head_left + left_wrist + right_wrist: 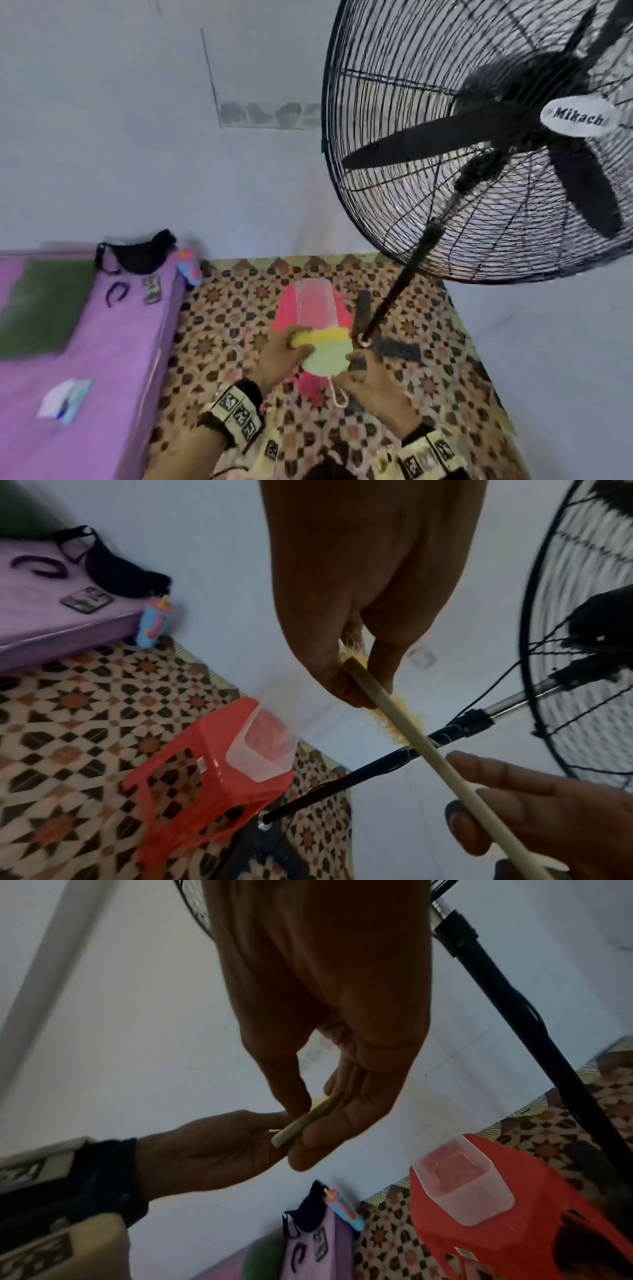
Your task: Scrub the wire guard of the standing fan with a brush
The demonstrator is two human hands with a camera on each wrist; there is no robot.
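Observation:
Both hands hold a pale brush (pixel 327 358) with yellow bristles, low in the head view above a red stool. My left hand (pixel 296 346) grips its left end, thumb and fingers curled round it. My right hand (pixel 358 371) pinches the other end, where a white loop hangs down. In the left wrist view the brush (pixel 411 737) shows edge-on as a long pale strip with its bristles facing away. The right wrist view shows my fingers (pixel 329 1123) pinching the brush's end (pixel 291 1133). The black wire guard (pixel 404 113) of the standing fan is up and to the right, apart from both hands.
The fan's black pole (pixel 407 270) slants down to its base just right of my hands. A clear plastic container (pixel 317 301) sits on the red stool (pixel 286 315). A purple mattress (pixel 113 359) with small items lies at the left. A patterned mat (pixel 222 308) covers the floor.

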